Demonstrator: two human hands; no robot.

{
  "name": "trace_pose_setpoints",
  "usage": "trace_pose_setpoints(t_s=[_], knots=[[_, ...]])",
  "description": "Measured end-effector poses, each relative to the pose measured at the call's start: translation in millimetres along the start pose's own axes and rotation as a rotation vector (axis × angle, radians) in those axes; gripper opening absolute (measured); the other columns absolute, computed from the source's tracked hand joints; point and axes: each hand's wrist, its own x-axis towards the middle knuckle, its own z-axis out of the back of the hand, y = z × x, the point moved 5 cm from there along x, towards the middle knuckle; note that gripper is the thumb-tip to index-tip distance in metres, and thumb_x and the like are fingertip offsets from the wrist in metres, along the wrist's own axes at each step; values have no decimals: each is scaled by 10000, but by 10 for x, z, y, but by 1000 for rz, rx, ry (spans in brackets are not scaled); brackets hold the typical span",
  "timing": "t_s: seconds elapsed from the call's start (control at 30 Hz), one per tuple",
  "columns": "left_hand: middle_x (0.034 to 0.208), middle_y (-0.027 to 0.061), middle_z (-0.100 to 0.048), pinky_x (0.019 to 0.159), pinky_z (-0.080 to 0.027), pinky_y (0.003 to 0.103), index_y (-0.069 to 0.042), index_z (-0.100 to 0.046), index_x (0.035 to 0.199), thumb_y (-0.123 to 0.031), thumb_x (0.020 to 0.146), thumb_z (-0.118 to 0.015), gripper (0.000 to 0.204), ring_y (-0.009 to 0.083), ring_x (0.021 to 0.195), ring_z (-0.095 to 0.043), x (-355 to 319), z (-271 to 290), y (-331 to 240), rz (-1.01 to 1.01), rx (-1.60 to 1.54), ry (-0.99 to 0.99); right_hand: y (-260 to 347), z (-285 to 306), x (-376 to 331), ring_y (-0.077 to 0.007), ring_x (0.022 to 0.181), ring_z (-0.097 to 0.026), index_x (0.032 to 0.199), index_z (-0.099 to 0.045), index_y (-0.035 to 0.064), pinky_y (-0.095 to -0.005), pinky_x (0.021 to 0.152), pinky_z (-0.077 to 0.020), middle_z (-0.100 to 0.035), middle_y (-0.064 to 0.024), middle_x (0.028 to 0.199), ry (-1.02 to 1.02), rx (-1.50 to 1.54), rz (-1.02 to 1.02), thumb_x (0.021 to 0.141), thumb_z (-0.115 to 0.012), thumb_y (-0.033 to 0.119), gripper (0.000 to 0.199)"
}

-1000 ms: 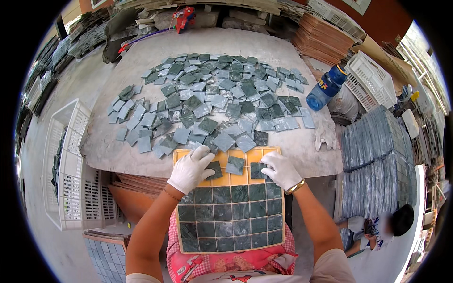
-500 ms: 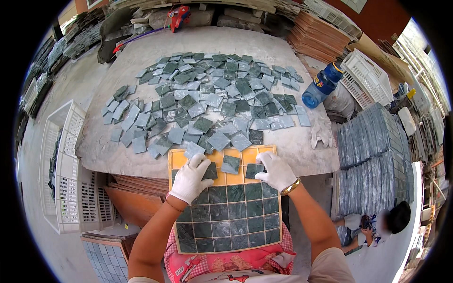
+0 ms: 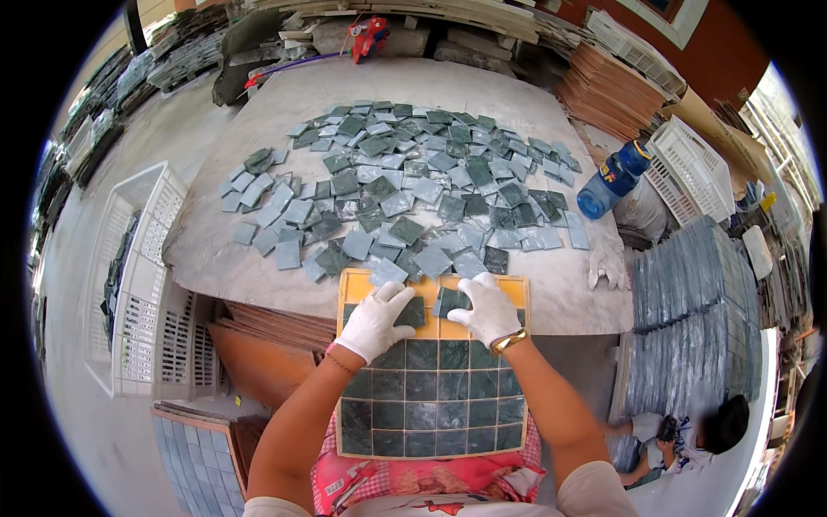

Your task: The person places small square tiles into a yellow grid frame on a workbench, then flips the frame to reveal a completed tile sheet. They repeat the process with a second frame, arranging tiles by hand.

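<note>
A yellow grid tray point(image 3: 433, 328) leans from the table edge onto my lap. Dark green square stone tiles point(image 3: 420, 385) fill its lower rows. My left hand point(image 3: 372, 326), in a white glove, rests on the tray's upper left, thumb and fingers apart around a dark tile point(image 3: 410, 312) lying in the upper row. My gloved right hand point(image 3: 488, 310) pinches a loose stone tile point(image 3: 450, 302) by its right side, tilted over the top of the tray. The tray's upper right cells are partly hidden under that hand.
Many loose grey-green tiles point(image 3: 396, 185) cover the table point(image 3: 233, 280). A blue bottle point(image 3: 612, 179) and a glove point(image 3: 607, 269) lie to the right. White crates point(image 3: 142, 362) stand left. Stacked tiles point(image 3: 689, 302) and a person point(image 3: 680, 439) are at right.
My right hand has shifted left across the tray from one tile to the loose middle tile and grips it. My left hand stays by its tile. The whole view has shifted slightly.
</note>
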Motion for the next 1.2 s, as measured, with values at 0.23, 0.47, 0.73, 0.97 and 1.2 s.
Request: trace_pose_setpoints(t_s=[0.23, 0.47, 0.73, 0.97, 1.2], knots=[[1144, 155, -511, 861, -467, 408, -19, -517, 1137, -157, 684, -768, 536, 364, 1029, -538, -39, 16, 108, -2, -72, 19, 50, 38, -59, -337, 862, -632, 1039, -591, 68, -420, 762, -477, -657, -169, 868, 129, -12, -24, 785, -698, 279, 347], [1130, 120, -521, 844, -475, 400, -52, -557, 1122, -159, 680, -765, 500, 340, 1028, -539, -189, 228, 164, 13, 26, 20, 47, 386, -78, -301, 853, -642, 1016, -589, 40, -385, 731, -484, -654, -172, 902, 231, 12, -115, 798, -677, 299, 350], [1104, 77, -524, 853, -469, 421, -93, -603, 1088, -179, 673, -759, 451, 304, 1059, -511, -278, 263, 130, 90, 214, 50, 211, 364, -82, -286, 809, -641, 970, -592, 17, -355, 716, -483, -652, -166, 875, 163, 85, 59, 801, -669, 305, 343], [1260, 156, -481, 904, -457, 408, -73, -435, 1327, -300, 771, -723, 666, 332, 1057, -538, -392, 447, -39, 53, -34, -114, 436, 422, -186, -203, 699, -633, 959, -579, 10, -318, 638, -485, -640, -136, 793, 304, 207, -46, 827, -652, 280, 310], [983, 49, -599, 679, -545, 244, -3, -548, 1133, -134, 900, -555, 267, 101, 827, -598, -1101, 91, -207, 654, -1268, -53, 847, -29, 49, -216, 708, -646, 1030, -625, 25, -321, 631, -504, -643, -125, 909, 267, 233, 319, 903, -560, 203, 229]])
